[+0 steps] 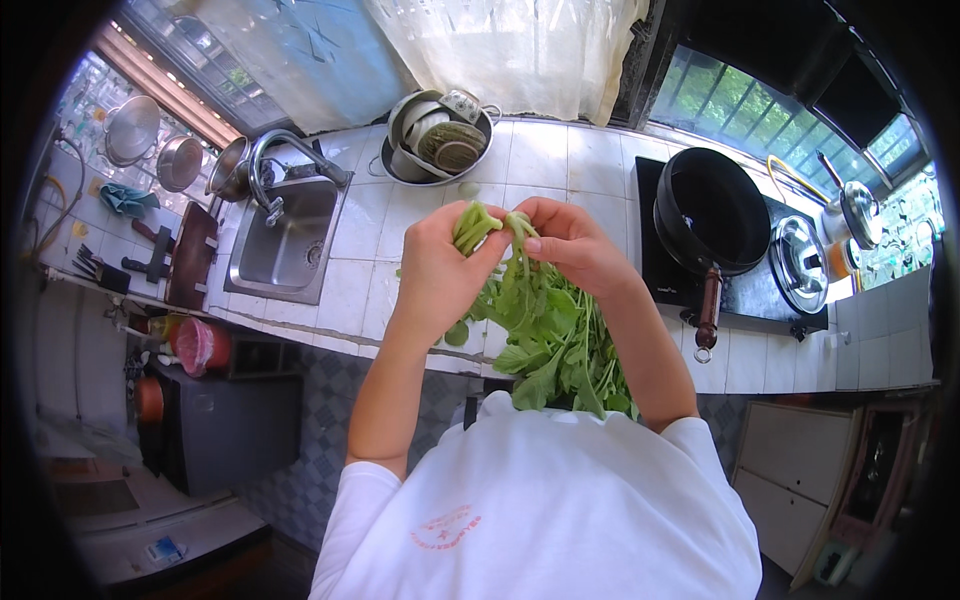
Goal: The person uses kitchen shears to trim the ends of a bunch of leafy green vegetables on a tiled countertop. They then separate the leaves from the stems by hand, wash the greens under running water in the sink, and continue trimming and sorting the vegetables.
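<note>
My left hand is closed around a bunch of green stems, whose cut-looking ends point up and right. Beside it, my right hand pinches the pale top of a leafy green stalk between thumb and fingers; its leaves hang down. The two hands nearly touch over the white tiled counter. Below and between my forearms lies a pile of leafy greens with long stems, reaching over the counter's front edge against my white shirt. Part of the pile is hidden by my right forearm.
At the left is a steel sink with a curved faucet. Behind my hands stands a metal basin of stacked bowls. A black pan sits on the cooktop at the right, beside a glass lid. Knives hang at the far left.
</note>
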`<state>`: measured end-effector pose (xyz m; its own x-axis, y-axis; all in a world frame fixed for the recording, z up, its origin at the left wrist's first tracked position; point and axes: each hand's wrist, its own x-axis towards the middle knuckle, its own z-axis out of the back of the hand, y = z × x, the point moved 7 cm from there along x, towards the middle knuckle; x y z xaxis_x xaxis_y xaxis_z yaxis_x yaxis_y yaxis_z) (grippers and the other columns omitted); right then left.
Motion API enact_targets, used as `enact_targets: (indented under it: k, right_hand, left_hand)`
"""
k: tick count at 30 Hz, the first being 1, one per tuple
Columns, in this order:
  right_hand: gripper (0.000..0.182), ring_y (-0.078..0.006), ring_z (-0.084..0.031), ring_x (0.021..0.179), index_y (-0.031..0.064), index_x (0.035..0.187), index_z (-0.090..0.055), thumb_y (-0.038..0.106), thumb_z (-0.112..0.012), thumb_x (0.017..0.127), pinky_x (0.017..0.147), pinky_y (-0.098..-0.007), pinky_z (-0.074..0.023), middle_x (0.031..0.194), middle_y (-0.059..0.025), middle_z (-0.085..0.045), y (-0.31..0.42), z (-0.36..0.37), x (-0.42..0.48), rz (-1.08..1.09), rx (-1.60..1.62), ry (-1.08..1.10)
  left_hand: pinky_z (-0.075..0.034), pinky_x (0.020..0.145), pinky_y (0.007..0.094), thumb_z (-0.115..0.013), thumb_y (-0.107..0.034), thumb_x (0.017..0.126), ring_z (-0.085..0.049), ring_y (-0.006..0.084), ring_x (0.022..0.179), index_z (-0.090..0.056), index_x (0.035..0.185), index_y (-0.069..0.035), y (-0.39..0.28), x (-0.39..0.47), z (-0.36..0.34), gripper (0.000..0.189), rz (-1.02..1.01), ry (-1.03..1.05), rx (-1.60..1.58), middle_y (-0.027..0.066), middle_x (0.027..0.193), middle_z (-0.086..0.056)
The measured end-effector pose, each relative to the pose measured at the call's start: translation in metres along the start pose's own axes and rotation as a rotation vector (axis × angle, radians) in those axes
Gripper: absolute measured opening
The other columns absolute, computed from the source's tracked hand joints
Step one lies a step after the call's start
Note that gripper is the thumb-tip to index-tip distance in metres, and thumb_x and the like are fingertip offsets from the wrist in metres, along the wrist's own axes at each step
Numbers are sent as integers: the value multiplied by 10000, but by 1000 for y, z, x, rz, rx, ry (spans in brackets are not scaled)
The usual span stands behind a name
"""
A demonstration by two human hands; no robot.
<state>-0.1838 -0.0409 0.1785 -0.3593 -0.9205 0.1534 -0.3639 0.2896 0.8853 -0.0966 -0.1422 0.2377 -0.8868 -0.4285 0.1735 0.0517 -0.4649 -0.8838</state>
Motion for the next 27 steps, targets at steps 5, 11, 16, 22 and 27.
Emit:
enact_targets:
  k: [5, 11, 16, 22, 27]
  right_hand:
    - [221, -59, -542, 826, 12, 1046, -561, 149, -600, 877, 716, -213, -430, 893, 0, -593, -17, -6, 8, -138, -120, 65]
    - [219, -60, -541, 763, -5, 969, -600, 181, -621, 855, 691, -220, -426, 839, -7, -611, -54, 10, 12, -319, -249, 83]
    - [209, -49, -540, 754, 0, 984, -597, 155, -629, 848, 679, -215, -433, 838, -2, -608, -71, 25, 15, -346, -333, -70]
    - [254, -95, -567, 740, -6, 1013, -623, 173, -645, 835, 700, -253, -460, 852, -36, -632, -49, -2, 19, -31, -430, -255]
    - [290, -181, -526, 872, 8, 1112, -617, 161, -607, 866, 804, -298, -432, 917, -79, -540, -40, -35, 9, 265, -592, -468]
  left_hand:
    - [-440, 596, 265, -701, -70, 775, -552, 113, 648, -660, 865, -16, 9, -2, 11, 112, -54, 17, 205, 44, 750, -636]
    - [-473, 665, 340, -703, -96, 748, -614, 286, 748, -646, 906, -18, 37, 1, 17, 186, -219, 136, 639, 96, 862, -640]
    - [-485, 700, 366, -686, -101, 765, -629, 306, 794, -655, 1027, -55, 84, 5, 45, 268, -155, -138, 669, 112, 941, -643]
    - [-453, 634, 263, -732, -269, 810, -531, 96, 685, -632, 1079, 14, 109, -14, 17, 403, 265, 63, -196, 17, 774, -626]
    - [-470, 731, 231, -743, -315, 799, -573, 103, 841, -619, 1119, 16, 94, -26, 4, 477, 93, -131, -455, 60, 972, -647]
